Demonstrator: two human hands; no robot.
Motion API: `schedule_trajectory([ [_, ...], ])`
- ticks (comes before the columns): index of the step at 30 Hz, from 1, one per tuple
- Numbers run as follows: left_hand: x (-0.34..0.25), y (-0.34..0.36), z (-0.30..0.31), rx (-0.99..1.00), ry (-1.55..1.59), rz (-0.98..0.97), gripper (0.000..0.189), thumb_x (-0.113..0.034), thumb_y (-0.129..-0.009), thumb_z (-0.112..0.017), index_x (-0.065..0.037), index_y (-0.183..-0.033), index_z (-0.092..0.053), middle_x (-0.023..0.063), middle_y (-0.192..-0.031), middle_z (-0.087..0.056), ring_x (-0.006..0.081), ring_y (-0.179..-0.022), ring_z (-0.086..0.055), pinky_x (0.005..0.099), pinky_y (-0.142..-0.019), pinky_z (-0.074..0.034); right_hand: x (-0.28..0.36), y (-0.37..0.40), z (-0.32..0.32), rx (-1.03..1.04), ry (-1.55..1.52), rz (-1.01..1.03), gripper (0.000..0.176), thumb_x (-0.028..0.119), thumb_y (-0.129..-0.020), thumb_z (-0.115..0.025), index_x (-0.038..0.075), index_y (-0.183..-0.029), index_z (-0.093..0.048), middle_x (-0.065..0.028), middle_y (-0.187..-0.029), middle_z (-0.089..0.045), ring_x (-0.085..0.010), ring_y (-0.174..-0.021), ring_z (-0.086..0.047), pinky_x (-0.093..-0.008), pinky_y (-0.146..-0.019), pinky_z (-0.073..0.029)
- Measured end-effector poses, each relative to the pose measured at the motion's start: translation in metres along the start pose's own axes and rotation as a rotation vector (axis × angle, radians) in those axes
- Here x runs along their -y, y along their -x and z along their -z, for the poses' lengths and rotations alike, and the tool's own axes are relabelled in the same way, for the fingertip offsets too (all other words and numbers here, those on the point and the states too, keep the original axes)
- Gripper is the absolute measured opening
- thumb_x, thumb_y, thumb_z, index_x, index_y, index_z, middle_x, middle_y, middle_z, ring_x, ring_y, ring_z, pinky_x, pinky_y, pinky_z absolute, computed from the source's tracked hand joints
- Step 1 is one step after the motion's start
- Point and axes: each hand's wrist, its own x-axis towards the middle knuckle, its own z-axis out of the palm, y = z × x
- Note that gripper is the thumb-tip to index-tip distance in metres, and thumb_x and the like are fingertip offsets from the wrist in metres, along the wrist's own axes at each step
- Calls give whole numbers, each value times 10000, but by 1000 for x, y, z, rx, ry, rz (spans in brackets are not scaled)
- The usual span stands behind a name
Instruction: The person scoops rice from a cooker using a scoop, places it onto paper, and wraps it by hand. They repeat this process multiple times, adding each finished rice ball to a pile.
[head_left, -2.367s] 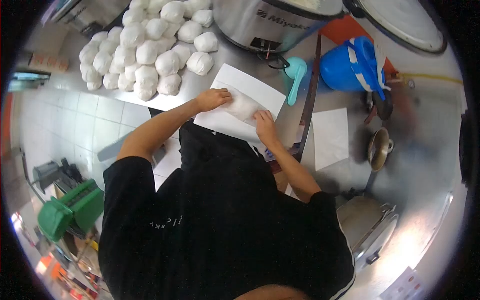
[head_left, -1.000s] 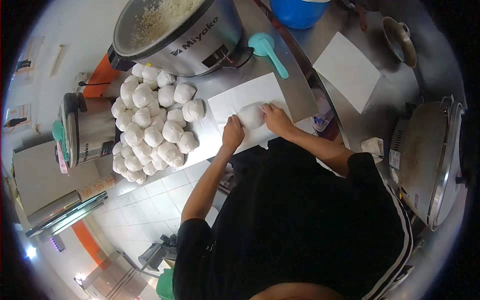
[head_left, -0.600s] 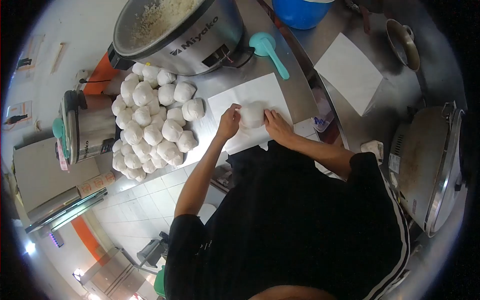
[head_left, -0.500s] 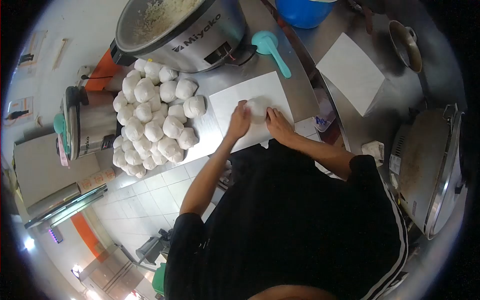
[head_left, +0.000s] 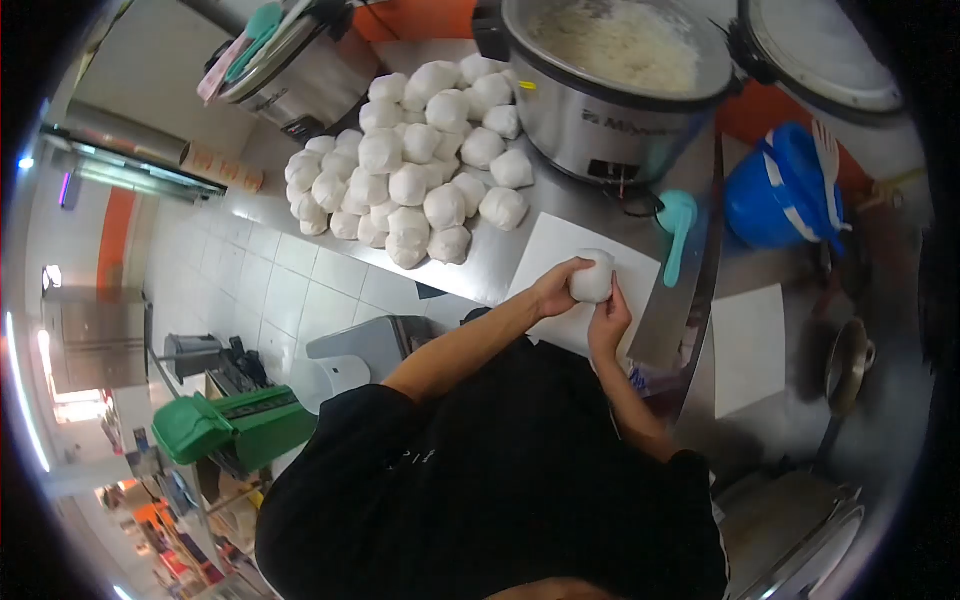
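A round white paper-wrapped bundle (head_left: 594, 277) is between my two hands, above a sheet of white paper (head_left: 544, 247) on the steel counter. My left hand (head_left: 556, 287) closes on the bundle's left side. From below and to the right, my right hand (head_left: 610, 322) pinches the same bundle with its fingers. To the left sits a big heap of similar white wrapped bundles (head_left: 408, 185). What is inside the bundles cannot be seen.
Behind the paper stands a large open rice cooker (head_left: 610, 135) with white rice (head_left: 630, 45) in it. A teal scoop (head_left: 677, 235) lies right of it. Further right are a blue bucket (head_left: 770, 195), more white paper (head_left: 750, 350) and a pan (head_left: 848, 368). Another cooker (head_left: 300, 95) stands back left.
The bundle has come up off the paper into both my hands, which are closer together now. My view has turned left, bringing the green bin and the blue bucket further into sight.
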Motion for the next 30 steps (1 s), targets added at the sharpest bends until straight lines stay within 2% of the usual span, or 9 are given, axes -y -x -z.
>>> schedule_trajectory([
  [3,-12,15,16,-3,86,-161,442,-253,-888,-575,-58,-1263,-446,95,-1181,-542,251,-1104,-537,416,-980,-417,2,-4,-32,89,-206,-35,459,-64,-831,-481,-30,-1289,-481,-190,-1114,-614,-243,-1053,-601,-338,-872,-466],
  [7,-59,65,28,-8,256,-299,457,-295,-908,-544,-57,-1280,-427,126,-1191,-539,299,-1127,-525,468,-989,-405,28,-31,-60,641,-124,59,511,-4,-806,-488,-54,-1311,-425,-206,-1079,-615,-301,-1018,-610,-349,-879,-457],
  [8,-76,78,35,29,242,-310,489,-329,-911,-534,-66,-1305,-413,132,-1227,-525,302,-1152,-510,476,-995,-397,96,-31,-55,698,59,-3,565,-15,-787,-488,-59,-1338,-365,-233,-1157,-561,-358,-1093,-550,-389,-947,-414],
  [10,-115,105,42,-175,133,-531,529,-375,-915,-510,-63,-1327,-402,140,-1254,-520,306,-1138,-524,481,-989,-397,186,-34,-58,626,257,499,625,12,-791,-520,-35,-1383,-326,-254,-1347,-389,-388,-1226,-427,-422,-1047,-328],
  [14,-217,163,51,-363,73,-734,488,-298,-884,-603,-46,-1272,-446,140,-1225,-543,278,-1110,-553,426,-968,-456,364,-20,-40,1336,-478,850,370,78,-802,-558,-30,-1153,-517,-200,-1180,-505,-356,-1109,-497,-432,-940,-411],
  [18,-295,191,51,-297,36,-807,567,-413,-896,-559,-29,-1296,-444,142,-1284,-515,298,-1212,-479,462,-1035,-381,422,-21,-34,1776,-698,636,283,195,-894,-573,-6,-1090,-615,-174,-1237,-539,-351,-1162,-500,-448,-986,-411],
  [23,-362,163,44,-248,-33,-720,540,-423,-915,-524,-41,-1290,-454,129,-1304,-501,293,-1209,-475,474,-1041,-361,386,-81,-12,1586,-641,419,336,252,-955,-417,-17,-1039,-600,-220,-1143,-559,-325,-1047,-557,-404,-897,-452],
  [26,-409,105,52,-150,-120,-566,523,-414,-922,-514,-41,-1284,-458,128,-1291,-508,284,-1207,-475,481,-1030,-363,333,-111,11,805,-225,96,304,168,-948,-406,-9,-1092,-606,-108,-1075,-617,-214,-1017,-580,-334,-893,-427],
  [30,-457,-3,56,-256,-482,-466,508,-395,-895,-556,-15,-1228,-505,137,-1188,-573,270,-1090,-558,407,-954,-429,212,-123,16,378,-74,-272,259,95,-935,-463,-5,-1131,-600,-74,-1065,-628,-163,-969,-576,-306,-869,-424],
])
